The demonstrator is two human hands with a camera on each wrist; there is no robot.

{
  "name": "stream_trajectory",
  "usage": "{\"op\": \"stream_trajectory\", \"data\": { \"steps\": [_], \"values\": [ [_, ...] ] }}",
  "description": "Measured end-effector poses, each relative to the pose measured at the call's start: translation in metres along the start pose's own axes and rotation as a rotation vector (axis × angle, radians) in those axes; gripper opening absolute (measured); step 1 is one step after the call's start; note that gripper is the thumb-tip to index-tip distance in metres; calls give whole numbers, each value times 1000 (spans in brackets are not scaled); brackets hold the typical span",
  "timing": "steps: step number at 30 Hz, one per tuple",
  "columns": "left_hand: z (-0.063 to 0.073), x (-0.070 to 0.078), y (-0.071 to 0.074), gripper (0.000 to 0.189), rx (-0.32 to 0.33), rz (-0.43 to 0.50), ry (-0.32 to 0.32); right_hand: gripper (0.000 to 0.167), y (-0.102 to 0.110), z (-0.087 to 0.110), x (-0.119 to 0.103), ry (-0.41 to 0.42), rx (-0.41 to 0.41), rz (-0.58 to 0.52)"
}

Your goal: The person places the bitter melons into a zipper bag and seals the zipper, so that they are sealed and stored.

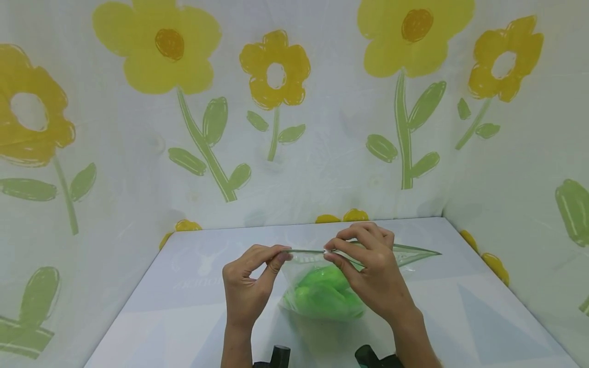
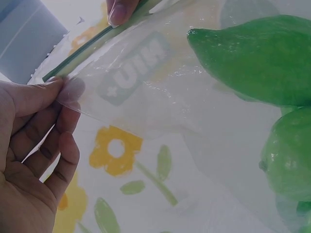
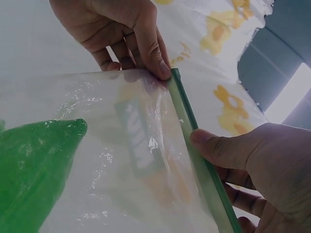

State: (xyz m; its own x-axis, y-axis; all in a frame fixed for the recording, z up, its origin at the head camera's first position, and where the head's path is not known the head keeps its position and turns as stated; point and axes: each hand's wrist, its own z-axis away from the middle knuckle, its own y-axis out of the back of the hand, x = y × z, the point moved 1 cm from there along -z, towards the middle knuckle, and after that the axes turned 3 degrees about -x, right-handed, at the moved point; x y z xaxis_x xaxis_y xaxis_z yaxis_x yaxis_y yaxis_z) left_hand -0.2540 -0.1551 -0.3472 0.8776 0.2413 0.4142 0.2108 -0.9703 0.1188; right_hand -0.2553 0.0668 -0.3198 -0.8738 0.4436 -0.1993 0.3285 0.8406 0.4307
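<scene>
A clear zip bag [image 1: 291, 273] with a green zip strip [image 3: 187, 111] stands on the table. Inside it lie green fruits [image 1: 322, 294]; in the left wrist view one is long and pointed like a mango [image 2: 257, 58], another rounder [image 2: 291, 155]. With thumb and forefinger, my left hand [image 1: 247, 286] pinches the bag's top corner at the left end of the strip. My right hand [image 1: 375, 268] pinches the strip at a small white slider [image 1: 326, 251], a short way to the right. Right of that hand, the bag's mouth [image 1: 414, 254] gapes apart. Printed lettering [image 2: 136, 68] shows through the plastic.
The pale table [image 1: 184, 306] carries faint grey-blue shapes. White cloth walls [image 1: 322, 133] with yellow flowers enclose it at the back and both sides. Two black cylindrical parts, one left [image 1: 279, 356] and one right [image 1: 365, 355], show near my wrists.
</scene>
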Motion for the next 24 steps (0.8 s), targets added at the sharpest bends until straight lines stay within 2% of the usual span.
{"op": "stream_trajectory", "data": {
  "steps": [17,24],
  "values": [
    [0,1,1,26,8,-4,-19,33,3,1,0,8,15,-7],
    [0,1,2,26,14,-8,-2,33,4,1,1,13,16,-14]
  ]
}}
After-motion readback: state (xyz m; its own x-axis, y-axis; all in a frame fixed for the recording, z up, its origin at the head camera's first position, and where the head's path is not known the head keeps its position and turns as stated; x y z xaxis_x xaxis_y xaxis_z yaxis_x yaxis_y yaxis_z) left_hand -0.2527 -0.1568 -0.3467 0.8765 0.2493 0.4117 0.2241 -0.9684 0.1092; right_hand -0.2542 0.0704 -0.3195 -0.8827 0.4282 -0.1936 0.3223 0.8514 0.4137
